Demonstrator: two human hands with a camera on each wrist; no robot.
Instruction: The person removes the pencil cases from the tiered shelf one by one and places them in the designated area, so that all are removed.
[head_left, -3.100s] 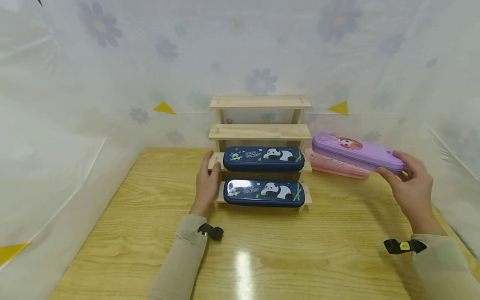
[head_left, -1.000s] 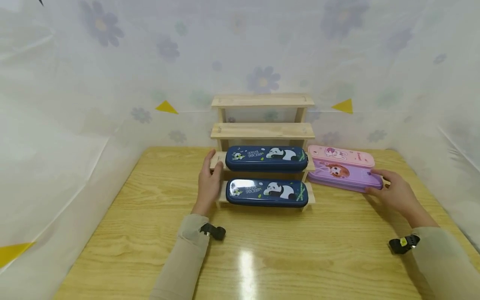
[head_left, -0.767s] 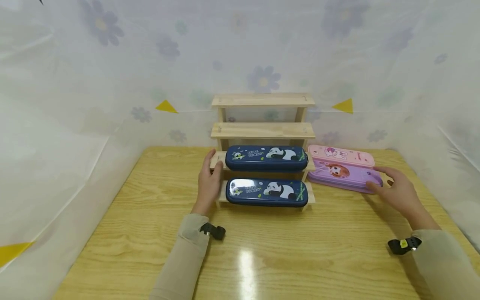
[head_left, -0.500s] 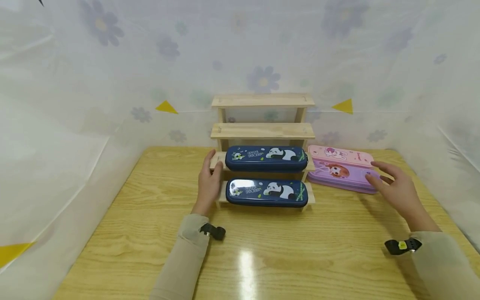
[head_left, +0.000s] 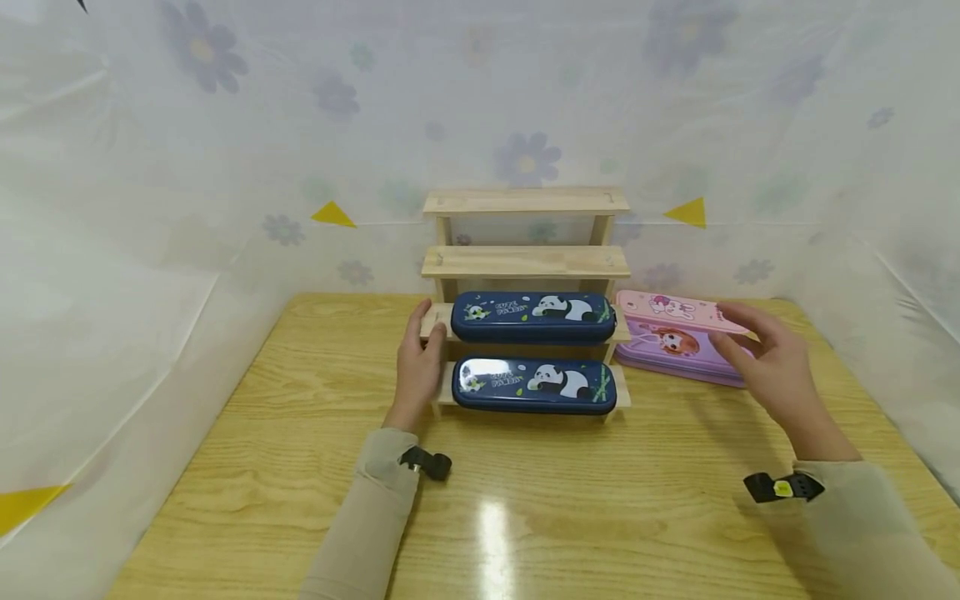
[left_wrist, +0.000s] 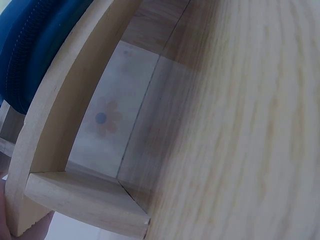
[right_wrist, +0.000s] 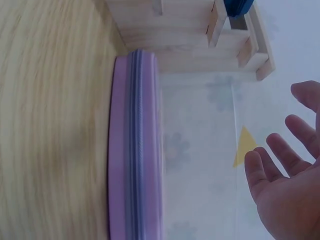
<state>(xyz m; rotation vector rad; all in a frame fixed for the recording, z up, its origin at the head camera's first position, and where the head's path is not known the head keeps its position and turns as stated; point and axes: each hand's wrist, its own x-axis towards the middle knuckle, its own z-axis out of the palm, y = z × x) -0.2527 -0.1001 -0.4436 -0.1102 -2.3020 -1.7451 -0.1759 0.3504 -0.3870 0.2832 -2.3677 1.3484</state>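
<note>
My left hand (head_left: 417, 367) holds the left end of the second step of a wooden stepped rack (head_left: 525, 261), thumb in front and fingers behind. Two navy panda pencil cases, an upper one (head_left: 498, 312) and a lower one (head_left: 517, 396), lie on the two lowest steps. To the right, a purple pencil case (head_left: 678, 346) with a girl's picture lies on the table, a pink bunny pencil case (head_left: 678, 310) right behind it. Above their right ends hovers my right hand (head_left: 776, 375), fingers spread; in the right wrist view it stands apart from the purple case (right_wrist: 137, 150).
The two upper steps of the rack show bare wood. A wood-grain table (head_left: 555, 500) carries everything. Flowered white sheeting (head_left: 390, 117) hangs behind and at both sides, with yellow triangles on it.
The purple case, earlier held in the air by my right hand, now lies in front of the pink one. The right hand has let go, risen and shifted left. My left hand stays put.
</note>
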